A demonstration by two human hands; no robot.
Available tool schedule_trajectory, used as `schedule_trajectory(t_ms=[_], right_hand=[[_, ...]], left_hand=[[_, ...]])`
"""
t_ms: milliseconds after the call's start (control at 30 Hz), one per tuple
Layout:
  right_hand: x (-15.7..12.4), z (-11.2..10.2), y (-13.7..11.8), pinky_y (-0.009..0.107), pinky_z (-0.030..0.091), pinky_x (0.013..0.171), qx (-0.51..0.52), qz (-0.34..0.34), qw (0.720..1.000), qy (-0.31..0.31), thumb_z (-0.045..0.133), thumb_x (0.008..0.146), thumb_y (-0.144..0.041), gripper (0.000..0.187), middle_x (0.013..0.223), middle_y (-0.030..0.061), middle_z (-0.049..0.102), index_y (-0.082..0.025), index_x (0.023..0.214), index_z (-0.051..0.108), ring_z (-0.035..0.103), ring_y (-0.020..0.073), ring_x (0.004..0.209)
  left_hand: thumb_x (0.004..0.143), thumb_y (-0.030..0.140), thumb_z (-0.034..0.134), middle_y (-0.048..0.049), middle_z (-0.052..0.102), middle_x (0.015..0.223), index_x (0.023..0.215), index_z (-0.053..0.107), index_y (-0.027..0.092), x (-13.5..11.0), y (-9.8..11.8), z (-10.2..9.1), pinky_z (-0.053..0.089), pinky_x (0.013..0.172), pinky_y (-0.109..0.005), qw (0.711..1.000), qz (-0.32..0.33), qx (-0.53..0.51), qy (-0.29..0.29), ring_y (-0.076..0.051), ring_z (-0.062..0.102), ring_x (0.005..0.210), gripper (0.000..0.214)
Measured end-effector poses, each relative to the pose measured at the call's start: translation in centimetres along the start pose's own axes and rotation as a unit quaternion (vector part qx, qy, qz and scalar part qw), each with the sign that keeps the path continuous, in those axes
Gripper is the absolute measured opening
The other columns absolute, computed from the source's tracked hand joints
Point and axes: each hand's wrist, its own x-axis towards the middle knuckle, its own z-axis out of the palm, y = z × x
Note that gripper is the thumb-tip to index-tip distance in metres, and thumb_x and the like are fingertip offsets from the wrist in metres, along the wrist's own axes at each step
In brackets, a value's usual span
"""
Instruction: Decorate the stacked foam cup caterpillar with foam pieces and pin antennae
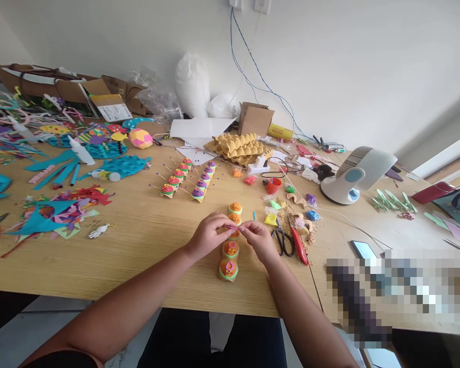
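Head view: thin pink strip (232,227) pinched btwn thumb & fingertips of both hands, L hand (209,236) at one end, R hand (259,239) at the other. It's held up over an orange egg-carton row (229,268) w/ green rims & yellow marks; the two domes nearest the person, just below the hands, also carry pink loops.

Ahead & left of L hand: red-and-green row (173,181) and purple-and-yellow row (202,183), both w/ dark-tipped sticks out the sides. Just right of R hand: black scissors (282,233), red-handled tool (299,247). Past those, ahead of R hand — yellow bag (270,220), blue bag (313,215), red cup (273,186). Well right of R hand, fan (354,176). Well left of L hand, blue scraps (48,217) & small white item (98,231). Far ahead of both, yellow egg cartons (237,147); all on the wooden table (145,255).
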Motion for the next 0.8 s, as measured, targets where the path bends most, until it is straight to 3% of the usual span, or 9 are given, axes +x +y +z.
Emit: schedule_trajectory(t_ms=[167, 467, 667, 800], right_hand=[[-0.18, -0.01, -0.23, 0.025, 0.024, 0.051, -0.023, -0.003, 1.0, 0.009, 0.076, 0.072, -0.058, 0.041, 0.057, -0.0035, 0.049, -0.018, 0.073, 0.069, 0.033, 0.0088, 0.053], [-0.2, -0.11, -0.1, 0.027, 0.019, 0.049, -0.047, 0.001, 0.999, 0.001, 0.067, 0.078, -0.063, 0.048, 0.051, -0.0046, 0.039, -0.017, 0.069, 0.071, 0.029, 0.009, 0.051], [-0.25, 0.14, -0.5, 0.025, 0.021, 0.049, -0.012, 0.013, 1.0, 0.005, 0.075, 0.071, -0.06, 0.043, 0.057, -0.005, 0.046, -0.018, 0.076, 0.067, 0.03, 0.0081, 0.052], [-0.01, 0.04, -0.36, 0.025, 0.018, 0.048, 0.014, 0.021, 1.0, 0.013, 0.078, 0.07, -0.054, 0.039, 0.058, -0.0061, 0.047, -0.018, 0.081, 0.067, 0.027, 0.0063, 0.05]], left_hand=[[0.089, 0.03, 0.069, -0.0043, 0.072, 0.087, 0.091, 0.075, 0.022, 0.14, 0.01, -0.08, 0.052, 0.082, -0.031, 1.0, 0.017, 0.004, 0.001, -0.017, 0.065, 0.086, 0.01], [0.095, 0.034, 0.06, -0.0039, 0.072, 0.085, 0.089, 0.074, 0.022, -0.05, -0.26, -0.36, 0.05, 0.079, -0.032, 0.999, 0.017, 0.03, -0.024, -0.017, 0.064, 0.082, 0.02], [0.09, 0.036, 0.067, -0.0047, 0.074, 0.089, 0.097, 0.077, 0.024, -0.09, -0.43, -0.03, 0.055, 0.072, -0.029, 1.0, -0.016, -0.009, -0.012, -0.016, 0.067, 0.08, 0.017], [0.086, 0.033, 0.072, -0.0058, 0.075, 0.1, 0.105, 0.076, 0.024, -0.08, -0.77, 0.35, 0.06, 0.077, -0.029, 0.993, -0.074, -0.089, -0.001, -0.017, 0.071, 0.088, 0.022]])
